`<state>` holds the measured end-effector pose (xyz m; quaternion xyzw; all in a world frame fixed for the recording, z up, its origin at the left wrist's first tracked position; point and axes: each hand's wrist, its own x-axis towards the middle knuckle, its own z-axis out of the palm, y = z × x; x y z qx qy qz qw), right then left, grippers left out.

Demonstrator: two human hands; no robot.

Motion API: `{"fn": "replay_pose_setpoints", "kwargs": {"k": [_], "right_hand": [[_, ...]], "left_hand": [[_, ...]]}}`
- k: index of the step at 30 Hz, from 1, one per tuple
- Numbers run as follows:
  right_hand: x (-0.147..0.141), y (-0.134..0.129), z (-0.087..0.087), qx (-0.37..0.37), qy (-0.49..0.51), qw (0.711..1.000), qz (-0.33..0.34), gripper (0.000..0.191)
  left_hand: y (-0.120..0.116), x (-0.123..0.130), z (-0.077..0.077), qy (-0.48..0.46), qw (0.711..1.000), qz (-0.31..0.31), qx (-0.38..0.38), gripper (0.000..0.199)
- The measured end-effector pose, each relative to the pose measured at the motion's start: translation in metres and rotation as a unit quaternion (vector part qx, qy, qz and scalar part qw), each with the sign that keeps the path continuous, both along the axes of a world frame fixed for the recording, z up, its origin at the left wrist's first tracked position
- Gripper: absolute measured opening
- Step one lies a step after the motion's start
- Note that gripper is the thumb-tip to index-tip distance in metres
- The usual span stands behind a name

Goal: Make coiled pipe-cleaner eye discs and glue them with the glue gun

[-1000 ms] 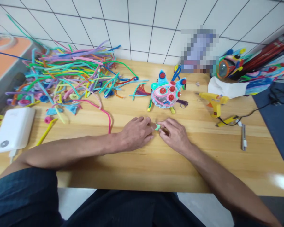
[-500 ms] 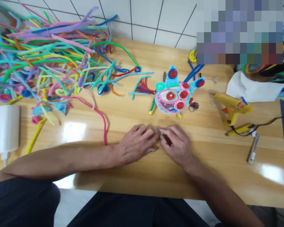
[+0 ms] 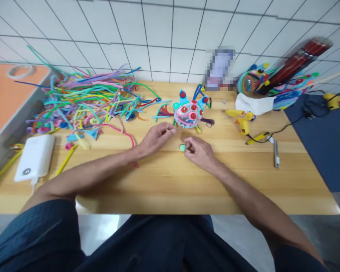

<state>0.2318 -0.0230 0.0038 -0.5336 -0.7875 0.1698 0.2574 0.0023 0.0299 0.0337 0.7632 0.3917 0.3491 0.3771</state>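
A small light green round coil (image 3: 183, 147) shows at the fingertips of my right hand (image 3: 200, 151), which is closed in a pinch on it just above the table. My left hand (image 3: 158, 139) is apart from it, to the left, its fingers loosely stretched and holding nothing I can make out; they are slightly blurred. Just beyond both hands lies a colourful fuzzy craft figure (image 3: 188, 113) of pipe cleaners, with pink rings, red round centres and two blue horn-like points. A dark red tassel (image 3: 164, 111) sticks out at its left side.
A heap of pipe cleaners (image 3: 93, 94) covers the back left. A white power bank (image 3: 35, 156) lies at the left. On the right are a yellow glue gun (image 3: 242, 118), a yellow cutter (image 3: 257, 138), a metal-coloured tool (image 3: 276, 154) and a white cloth (image 3: 255, 103).
My hands have moved apart; the left has left the green piece and gone left, while the right keeps it. The view has tilted upward, showing more wall.
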Motion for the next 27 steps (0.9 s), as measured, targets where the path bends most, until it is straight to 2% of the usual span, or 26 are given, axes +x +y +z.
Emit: {"fn": "replay_pose_setpoints", "kwargs": {"k": [3,6,9,12,15,18,21,23,24,27], "right_hand": [[0.003,0.005,0.008,-0.067,0.021,0.997,-0.009,0.025],[0.006,0.007,0.022,-0.076,0.028,0.997,-0.011,0.021],[0.009,0.003,0.033,-0.066,0.04,0.997,-0.017,0.02],[0.011,-0.005,0.042,-0.071,0.05,0.996,-0.025,0.019],[0.017,-0.011,0.052,-0.097,0.06,0.993,-0.039,0.018],[0.026,-0.013,0.065,-0.191,0.07,0.979,-0.007,0.022],[0.034,-0.014,0.072,-0.312,0.108,0.941,0.073,0.034],[0.036,-0.015,0.069,-0.318,0.119,0.938,0.078,0.038],[0.036,-0.016,0.065,-0.306,0.115,0.942,0.073,0.037],[0.033,-0.018,0.049,-0.252,0.098,0.961,0.064,0.032]], "left_hand": [[0.017,-0.012,0.029,-0.01,0.999,0.045,-0.014,0.036],[0.022,-0.035,0.057,0.008,0.998,0.065,-0.014,0.036],[0.01,-0.057,0.068,0.041,0.996,0.078,-0.022,0.03],[-0.013,-0.069,0.06,0.094,0.993,0.063,-0.033,0.027],[-0.044,-0.066,0.044,0.141,0.99,0.009,-0.027,0.017],[-0.084,-0.054,0.028,0.244,0.962,-0.078,0.094,0.027],[-0.127,-0.044,0.014,0.29,0.932,-0.143,0.162,0.04],[-0.146,-0.046,0.005,0.341,0.914,-0.127,0.181,0.06],[-0.149,-0.05,0.001,0.366,0.909,-0.098,0.173,0.065],[-0.13,-0.077,-0.01,0.41,0.904,0.03,0.114,0.066]]}}
